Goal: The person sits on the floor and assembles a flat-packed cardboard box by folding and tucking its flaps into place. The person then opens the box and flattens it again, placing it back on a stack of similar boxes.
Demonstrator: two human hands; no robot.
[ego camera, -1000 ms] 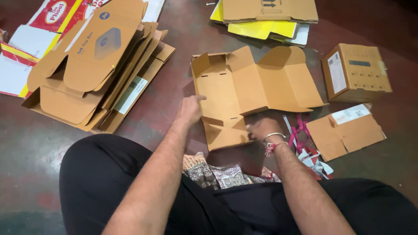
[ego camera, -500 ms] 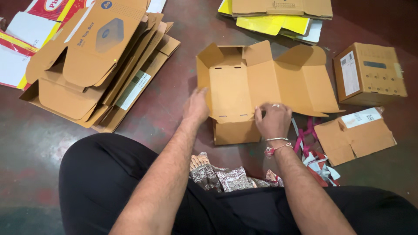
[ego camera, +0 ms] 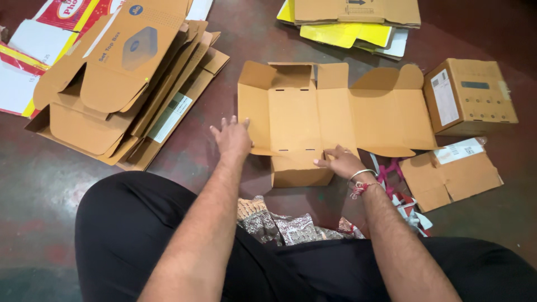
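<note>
Cardboard box blank, brown and unfolded almost flat, lies on the dark reddish floor straight ahead of your knees in the head view, its row of panels running from left to right with small flaps standing up along the far edge and one short flap folded toward you at the near edge. Your left hand rests palm down with the fingers spread apart, gripping nothing; its fingertips touch the left edge of the blank's outermost left panel. Your right hand lies flat and open on the near edge of the blank, fingers pointing left along the fold line just above the short near flap, pressing rather than clasping. A thin bangle and a red thread circle that wrist. To your left a stack of flattened brown cartons sits well apart from the blank, with red, white and yellow printed sheets under its far corner. At the far side a flat brown carton rests on yellow sheets. To the right a closed brown box with a white label stands just beside the blank's right panel, and a flattened labelled carton lies near it, closer to you. Patterned cloth lies bunched between your black-clad legs.
</note>
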